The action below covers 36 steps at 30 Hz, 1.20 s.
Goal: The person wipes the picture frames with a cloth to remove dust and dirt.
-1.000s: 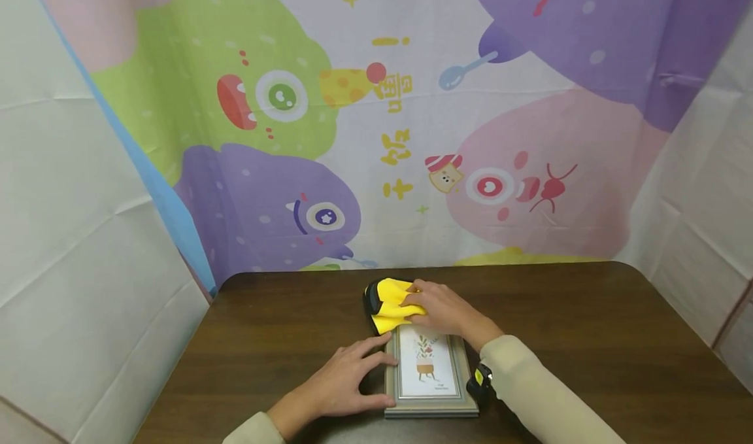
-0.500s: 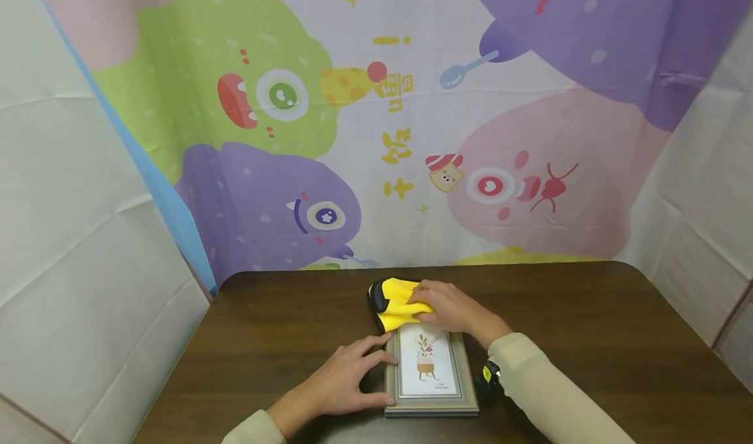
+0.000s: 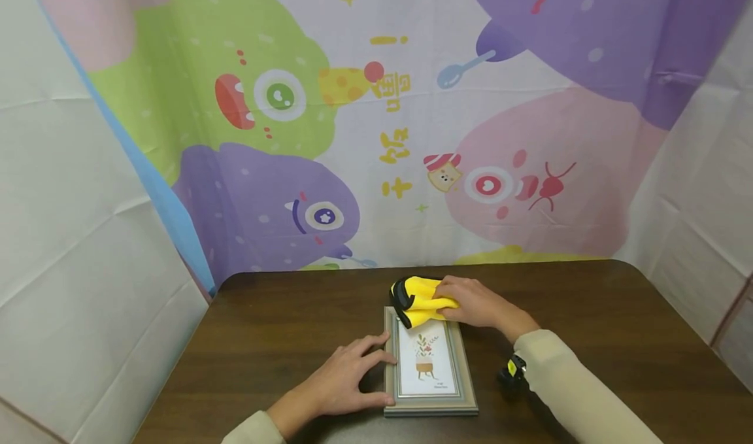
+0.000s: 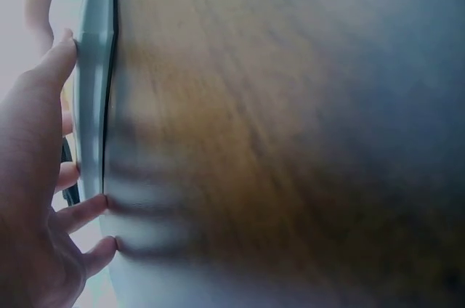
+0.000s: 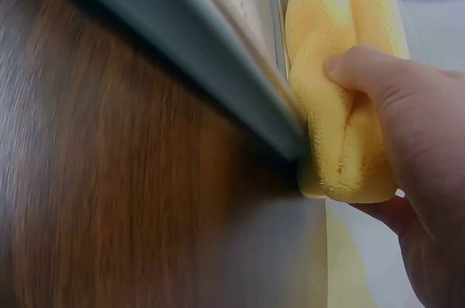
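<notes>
A picture frame (image 3: 429, 365) with a plant print lies flat on the table. My left hand (image 3: 347, 377) rests against its left side, thumb and fingertips spread along the border; the left wrist view shows the fingers (image 4: 81, 213) by the frame's edge (image 4: 93, 90). Over the frame's far end, my right hand (image 3: 479, 305) grips a bunched yellow cloth (image 3: 420, 300) with dark trim. In the right wrist view, the thumb presses into the fluffy yellow cloth (image 5: 338, 126), which overlaps the frame's corner.
The dark wooden table (image 3: 282, 320) carries the frame. A cartoon-printed curtain (image 3: 388, 222) hangs behind its far edge, and pale fabric panels (image 3: 106, 248) stand at the sides. A small dark device (image 3: 512, 371) is at the right wrist.
My right hand has moved to the right with the cloth, across the frame's far end, uncovering the far left corner. The left hand and the frame have stayed in place.
</notes>
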### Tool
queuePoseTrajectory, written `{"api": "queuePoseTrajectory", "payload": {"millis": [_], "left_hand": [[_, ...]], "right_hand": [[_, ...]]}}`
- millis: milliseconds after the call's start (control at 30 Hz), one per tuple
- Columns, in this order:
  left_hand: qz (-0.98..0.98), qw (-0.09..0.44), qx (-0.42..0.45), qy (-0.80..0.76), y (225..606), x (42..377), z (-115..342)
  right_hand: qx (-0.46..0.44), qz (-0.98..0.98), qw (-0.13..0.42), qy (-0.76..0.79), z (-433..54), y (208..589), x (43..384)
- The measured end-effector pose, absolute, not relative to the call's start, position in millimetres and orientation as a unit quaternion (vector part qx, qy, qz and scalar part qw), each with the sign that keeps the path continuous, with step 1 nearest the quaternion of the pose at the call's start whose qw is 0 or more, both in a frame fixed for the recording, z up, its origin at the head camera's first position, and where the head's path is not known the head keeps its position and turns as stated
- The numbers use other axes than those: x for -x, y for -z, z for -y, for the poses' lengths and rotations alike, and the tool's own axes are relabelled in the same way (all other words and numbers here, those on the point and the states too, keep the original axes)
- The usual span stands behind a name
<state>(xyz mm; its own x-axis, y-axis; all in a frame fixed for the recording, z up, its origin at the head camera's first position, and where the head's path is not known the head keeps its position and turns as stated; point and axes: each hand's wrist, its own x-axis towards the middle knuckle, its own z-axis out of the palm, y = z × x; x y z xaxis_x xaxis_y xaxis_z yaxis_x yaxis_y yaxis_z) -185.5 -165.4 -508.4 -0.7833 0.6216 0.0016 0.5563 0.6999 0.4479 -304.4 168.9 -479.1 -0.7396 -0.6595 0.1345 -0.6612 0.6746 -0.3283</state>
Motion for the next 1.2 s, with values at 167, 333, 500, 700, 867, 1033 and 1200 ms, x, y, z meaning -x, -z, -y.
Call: {"api": "queuePoseTrajectory", "payload": {"millis": [167, 333, 500, 700, 867, 1033, 1200], "left_hand": [[-0.919, 0.070, -0.323, -0.214, 508, 185, 165], [-0.920, 0.065, -0.326, -0.210, 508, 186, 165], [-0.918, 0.069, -0.327, -0.215, 507, 186, 164], [-0.918, 0.066, -0.327, -0.214, 508, 186, 165], [-0.917, 0.072, -0.325, -0.220, 508, 186, 165], [-0.917, 0.076, -0.325, -0.218, 507, 186, 165], [-0.917, 0.077, -0.324, -0.218, 508, 186, 165]], "right_hand": [[-0.356, 0.915, 0.017, -0.188, -183, 484, 305], [-0.351, 0.916, 0.025, -0.194, -186, 488, 306], [-0.344, 0.919, 0.024, -0.191, -184, 490, 306], [-0.355, 0.916, 0.030, -0.184, -174, 489, 304], [-0.372, 0.910, 0.039, -0.178, -158, 490, 304], [-0.381, 0.907, 0.036, -0.178, -139, 490, 304], [-0.387, 0.905, 0.031, -0.174, -119, 487, 304]]}}
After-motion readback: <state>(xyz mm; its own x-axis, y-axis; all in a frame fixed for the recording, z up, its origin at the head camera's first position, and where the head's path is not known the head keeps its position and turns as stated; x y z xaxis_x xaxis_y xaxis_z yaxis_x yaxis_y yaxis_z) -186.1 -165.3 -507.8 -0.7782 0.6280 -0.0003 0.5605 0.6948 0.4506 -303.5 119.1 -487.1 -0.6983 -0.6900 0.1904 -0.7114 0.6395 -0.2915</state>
